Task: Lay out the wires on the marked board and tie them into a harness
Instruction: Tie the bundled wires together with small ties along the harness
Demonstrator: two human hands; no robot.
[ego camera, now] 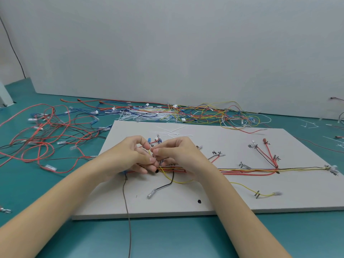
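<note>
Nearest, on the teal table [186,237], a grey cord [128,216] running from the bottom edge up onto the white marked board [186,205]. On the board's near part, a black dot [199,201], a black wire with a clear terminal [161,187], and to the right a yellow wire [256,192] held under a small clip. Further in, left hand [130,157] and right hand [180,155] close together over the laid wire bundle [247,170], fingers of both curled, fingertips meeting around thin wires at the bundle's left end; exactly which strand each pinches, impossible to tell. Bundle of red, yellow and black strands stretching rightward along the board to a white connector [333,169] near the right edge, with red and black branches [268,155] fanning upward beside handwritten marks. Beyond the hands, loose white cable ties [169,132] on the board's far part. Farther still, off the board, tangled spare wires [46,131] at left and a mixed heap [186,112] along the grey wall [186,43].
</note>
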